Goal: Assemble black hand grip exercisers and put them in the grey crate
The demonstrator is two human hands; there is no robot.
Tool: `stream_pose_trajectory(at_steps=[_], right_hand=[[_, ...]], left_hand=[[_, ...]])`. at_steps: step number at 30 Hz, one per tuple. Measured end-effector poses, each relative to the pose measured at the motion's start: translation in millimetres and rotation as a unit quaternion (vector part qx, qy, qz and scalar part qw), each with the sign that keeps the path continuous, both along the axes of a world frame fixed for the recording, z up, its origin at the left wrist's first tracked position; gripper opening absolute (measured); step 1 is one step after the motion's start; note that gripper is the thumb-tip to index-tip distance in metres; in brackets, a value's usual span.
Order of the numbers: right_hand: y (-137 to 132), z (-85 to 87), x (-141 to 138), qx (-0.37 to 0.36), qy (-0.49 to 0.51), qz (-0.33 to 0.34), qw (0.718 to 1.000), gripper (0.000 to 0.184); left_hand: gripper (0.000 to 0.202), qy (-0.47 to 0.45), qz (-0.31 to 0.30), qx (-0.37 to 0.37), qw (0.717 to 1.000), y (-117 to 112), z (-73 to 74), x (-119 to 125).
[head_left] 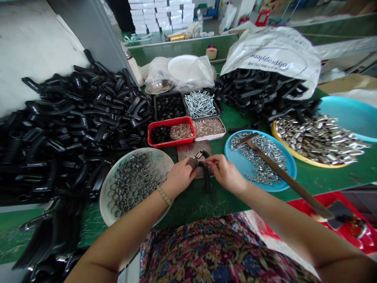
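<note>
My left hand [181, 177], with a beaded bracelet at the wrist, is closed around one end of a black curved plastic handle [207, 182]. A shiny metal threaded or spring-like piece [201, 154] shows at the handle's upper end. My right hand [225, 173] pinches at the handle's right side; whatever lies between its fingertips is too small to make out. Both hands are over a flat metal plate [188, 149] on the green bench. Left of them a pale round tray [167, 161] holds many metal rings. To the right, a blue tray [228, 147] holds small metal parts.
A hammer [273, 167] lies across the blue tray. Beyond the plate are a red tray [156, 144] of small black pieces and pins and a white tray [210, 136]. Black handles [73, 114] are heaped at left. A yellow tray [312, 160] of metal pieces is at right.
</note>
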State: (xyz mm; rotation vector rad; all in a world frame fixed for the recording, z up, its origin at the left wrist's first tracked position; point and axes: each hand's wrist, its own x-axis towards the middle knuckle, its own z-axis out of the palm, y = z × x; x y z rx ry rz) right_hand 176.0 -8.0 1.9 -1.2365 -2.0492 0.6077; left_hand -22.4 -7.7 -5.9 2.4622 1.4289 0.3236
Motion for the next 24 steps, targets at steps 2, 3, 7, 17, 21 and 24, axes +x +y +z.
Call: stream_pose_trajectory(at_steps=[2, 3, 7, 17, 21, 24], right_hand=[[-0.5, 2.8, -4.8, 0.036, -0.056, 0.010, 0.998, 0.011], [-0.6, 4.1, -6.9, 0.048, -0.073, 0.014, 0.996, 0.011], [-1.5, 6.1, -11.6, 0.023, -0.047, -0.011, 0.999, 0.010], [10.7, -22.9, 2.4, -0.248, 0.402, -0.109, 0.875, 0.026], [13.2, -18.0, 7.1, -0.244, 0.377, -0.097, 0.888, 0.025], [8.5, -11.2, 5.2, -0.164, 0.346, -0.093, 0.919, 0.022]], left_hand=[[0.031, 0.003, 0.003, -0.005, 1.000, -0.2, 0.5, -0.2], [0.030, 0.005, 0.005, -0.008, 1.000, -0.4, 0.8, -0.3], [0.029, 0.009, 0.006, -0.009, 1.000, -0.9, 0.3, -0.7], [0.032, 0.013, 0.010, 0.004, 1.000, -1.0, -0.4, 0.6], [0.032, 0.014, 0.015, -0.011, 1.000, -1.0, 2.1, 1.4], [0.032, 0.004, 0.010, -0.014, 1.000, -0.8, 2.5, 1.3]])
